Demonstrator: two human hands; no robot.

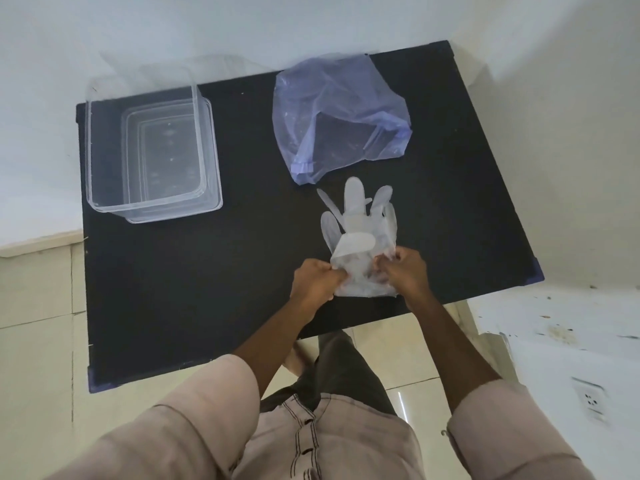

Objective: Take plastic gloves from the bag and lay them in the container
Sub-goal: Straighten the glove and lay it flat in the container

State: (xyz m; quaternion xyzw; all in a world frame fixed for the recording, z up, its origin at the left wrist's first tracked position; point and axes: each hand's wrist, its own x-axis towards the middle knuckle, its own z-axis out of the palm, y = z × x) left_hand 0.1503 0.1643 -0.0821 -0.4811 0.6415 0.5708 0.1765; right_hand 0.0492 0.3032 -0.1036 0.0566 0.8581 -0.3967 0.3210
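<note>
Both hands pinch the cuff end of the plastic gloves (360, 244), the left hand (317, 280) at its left edge and the right hand (405, 270) at its right, fingers closed on the film. The gloves, seemingly 2 layered together, lie flat on the black table (207, 289) just in front of the bluish bag (339, 116). The clear container (149, 147) stands well left of the bag.

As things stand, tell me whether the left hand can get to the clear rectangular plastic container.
Probably yes. Only bare black tabletop lies between the left hand and the clear rectangular plastic container, whose top is open. But that hand and the right hand are both gripping the clear plastic gloves.
</note>
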